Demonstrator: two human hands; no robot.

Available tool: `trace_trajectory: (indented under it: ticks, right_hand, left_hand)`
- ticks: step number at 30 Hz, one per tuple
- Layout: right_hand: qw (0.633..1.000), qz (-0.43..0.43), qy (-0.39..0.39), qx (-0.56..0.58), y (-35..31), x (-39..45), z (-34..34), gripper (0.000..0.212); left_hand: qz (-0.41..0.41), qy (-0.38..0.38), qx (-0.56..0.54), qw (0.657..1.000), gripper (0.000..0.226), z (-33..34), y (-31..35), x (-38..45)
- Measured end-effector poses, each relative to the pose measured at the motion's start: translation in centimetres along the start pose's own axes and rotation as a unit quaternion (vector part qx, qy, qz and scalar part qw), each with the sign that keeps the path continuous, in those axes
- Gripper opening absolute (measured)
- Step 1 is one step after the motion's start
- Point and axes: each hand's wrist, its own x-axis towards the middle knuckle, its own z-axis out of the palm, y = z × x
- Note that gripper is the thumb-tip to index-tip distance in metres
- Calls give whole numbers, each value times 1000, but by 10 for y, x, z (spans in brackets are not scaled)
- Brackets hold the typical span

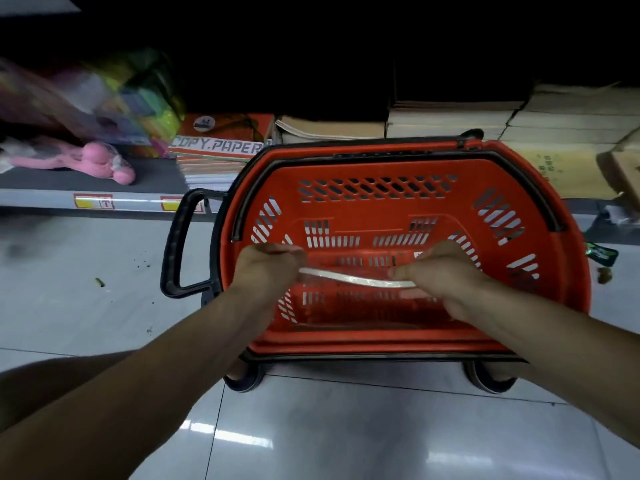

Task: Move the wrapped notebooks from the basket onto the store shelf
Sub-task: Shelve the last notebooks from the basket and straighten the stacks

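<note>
We had the notebook (356, 279) pinched at both ends, left hand (268, 268) & right hand (440, 277) clamped on it, edge-on above the basket (381, 168). Best kept level w/ both grips firm, then carried fwd to the shelf (86, 195) beyond.

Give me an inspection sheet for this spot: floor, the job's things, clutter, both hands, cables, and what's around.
Surface: glossy tiled floor, dark specks at left.
Job's things: red basket looks empty inside; thin clear-wrapped item held edge-on above it, probably a wrapped notebook.
Clutter: small scraps on the floor right of the basket.
Grippers: left hand and right hand each grip an end of the wrapped item.
Cables: nothing seen.
Surroundings: low shelf with pink toy, copy paper packs, stacked notebooks.
</note>
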Motion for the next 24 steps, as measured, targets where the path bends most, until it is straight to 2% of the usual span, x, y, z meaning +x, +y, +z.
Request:
trace_trajectory:
  ticks: [2, 3, 4, 6, 7, 11, 15, 19, 21, 24]
  right_hand:
    - [997, -5, 0, 72, -6, -18, 0, 24]
    - [994, -7, -13, 106, -9, -27, 0, 16]
    - [990, -12, -26, 138, -12, -34, -1, 10]
    - [980, -38, -55, 186, -18, -51, -7, 19]
    - [975, -51, -75, 201, -22, -61, -13, 27]
    - [958, -138, -166, 186, -35, -116, -36, 24]
    - [919, -241, -227, 213, -38, -155, -48, 42]
    - [892, -326, -213, 227, -43, -166, -42, 59]
    - [888, -344, -184, 242, -48, -168, -39, 59]
    - [888, -338, -182, 254, -54, -167, -33, 59]
  left_hand:
    - [17, -15, -88, 996, 5, -15, 3, -11]
    - [22, -33, -126, 991, 11, -24, 4, -15]
    - [21, -57, -155, 986, 23, -33, 4, -19]
    - [24, -122, -198, 972, 52, -51, 6, -34]
    - [30, -148, -209, 966, 56, -58, 6, -44]
    - [83, -186, -244, 948, 42, -77, -2, -86]
    - [142, -253, -326, 900, 43, -86, -2, -127]
    - [209, -264, -367, 867, 47, -93, 8, -147]
    - [234, -241, -364, 869, 48, -97, 14, -149]
    - [259, -212, -362, 870, 51, -99, 22, -147]
